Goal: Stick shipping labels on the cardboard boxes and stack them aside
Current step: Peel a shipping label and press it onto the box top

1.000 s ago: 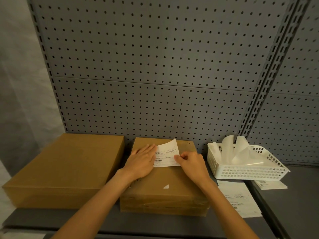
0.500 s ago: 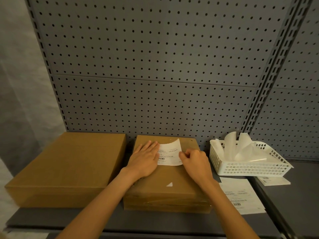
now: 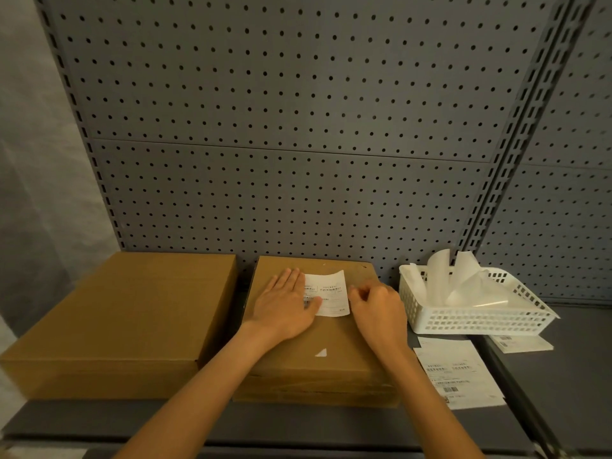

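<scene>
A white shipping label (image 3: 328, 294) lies on top of the middle cardboard box (image 3: 334, 339), its far right corner still curled up a little. My left hand (image 3: 284, 304) lies flat on the label's left part, fingers straight, pressing it onto the box. My right hand (image 3: 377, 308) sits just right of the label with its fingers curled and blurred; they hold nothing that I can see. A larger cardboard box (image 3: 126, 319) with a bare top stands to the left. More labels (image 3: 458, 372) lie on the shelf at the right.
A white plastic basket (image 3: 477, 318) with curled backing sheets stands at the right, another label sheet (image 3: 520, 342) beside it. A grey pegboard wall (image 3: 281, 144) rises behind the boxes. The grey shelf's front edge (image 3: 231, 429) runs below my forearms.
The label has gone from lifted and held at its right edge to lying nearly flat on the box. My left hand slid right over it. My right hand let go and moved right.
</scene>
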